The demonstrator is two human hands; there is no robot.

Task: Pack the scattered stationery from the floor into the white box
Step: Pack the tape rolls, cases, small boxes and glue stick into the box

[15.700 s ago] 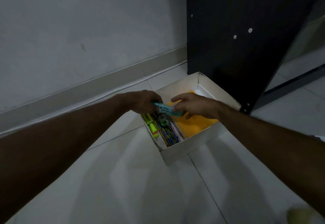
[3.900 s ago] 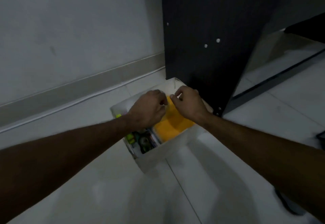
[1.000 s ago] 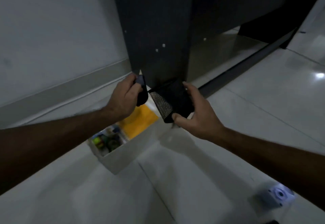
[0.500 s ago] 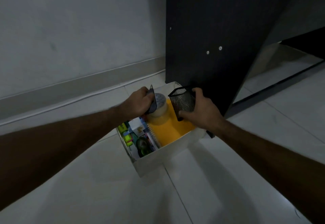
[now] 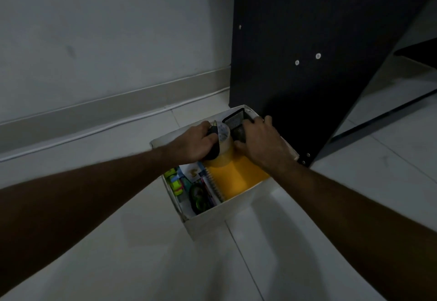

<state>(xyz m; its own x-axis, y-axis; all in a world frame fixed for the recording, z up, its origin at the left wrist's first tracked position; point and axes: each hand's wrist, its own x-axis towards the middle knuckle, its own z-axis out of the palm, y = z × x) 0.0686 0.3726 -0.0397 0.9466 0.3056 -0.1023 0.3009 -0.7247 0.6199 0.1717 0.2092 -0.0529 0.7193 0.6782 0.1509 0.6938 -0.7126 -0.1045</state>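
We have both hands over the far end of the open white cardboard box [image 5: 220, 215] on the pale tiled floor [image 5: 118, 253]. Our right hand [image 5: 259, 141] grips the black wire-mesh pen cup [image 5: 236, 123], tilted on its side with its long axis pointing into the box's far corner, which lies just ahead of that hand. Our left hand [image 5: 196, 143] is curled around a dark tape dispenser with its clear tape roll [image 5: 223, 135], resting on the orange spiral-bound notebook [image 5: 234, 175], touching the cup's near side.
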